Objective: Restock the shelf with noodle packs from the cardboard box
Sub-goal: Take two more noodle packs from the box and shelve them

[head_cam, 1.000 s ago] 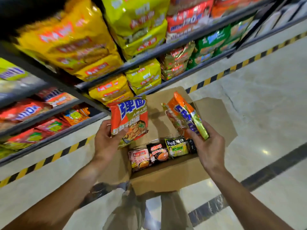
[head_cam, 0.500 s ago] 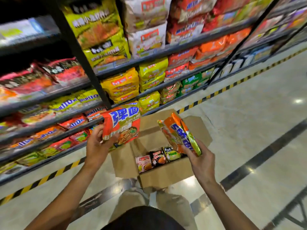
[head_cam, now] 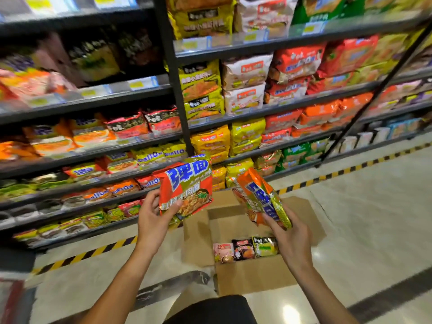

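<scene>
Tall dark metal shelving, already crowded with bright noodle bags, fills the aisle. On the floor sits an open brown cardboard box with three small packs left. Two orange multipacks are out but not yet shelved: left hand grips one, right hand clasps the other, fingers curled round both.

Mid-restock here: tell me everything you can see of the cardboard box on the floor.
The plain brown cardboard box sits on the glossy pale floor in front of the dark shelf unit, below both hands. Its top flaps are folded open, outward. Inside, against the near wall, stand three small packs in a row: a pink pack, a black and red pack and a yellow-green pack; the rest of the visible interior looks bare. Neither hand touches it.
</scene>
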